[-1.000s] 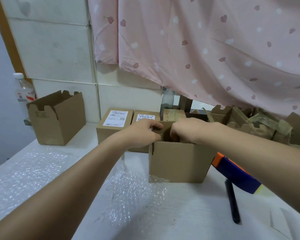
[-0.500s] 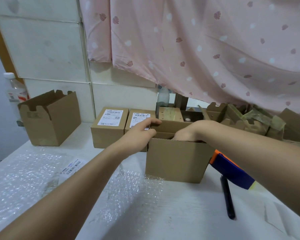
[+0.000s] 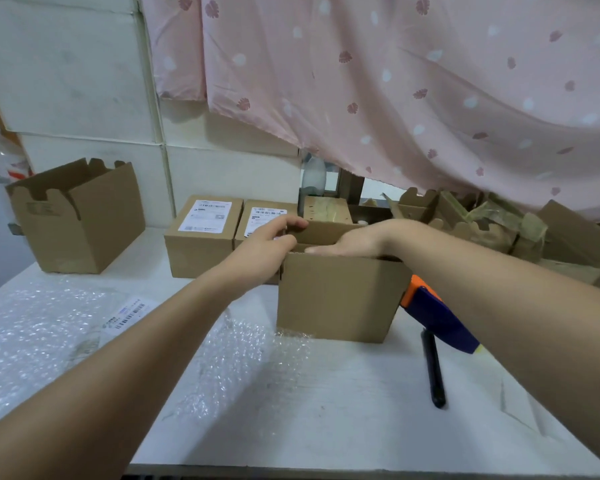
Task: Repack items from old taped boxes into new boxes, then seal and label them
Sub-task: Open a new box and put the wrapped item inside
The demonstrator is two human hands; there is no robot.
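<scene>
Closing the small brown cardboard box (image 3: 336, 299) neatly needs the flat right hand (image 3: 355, 241) pressing, left hand (image 3: 267, 245) gripping its flap (image 3: 326, 233).

Makeshift home packing station. Sealed brown cardboard boxes with white shipping labels (image 3: 203, 233) against white panelled wall (image 3: 66, 81); open brown cardboard box (image 3: 336, 299) mid-table; clear bubble wrap sheets (image 3: 32, 334) on white table (image 3: 326, 427); heap of crumpled old taped cardboard boxes (image 3: 492, 226) at right; pink leaf-print fabric curtain (image 3: 395, 81) lends domestic look.
</scene>
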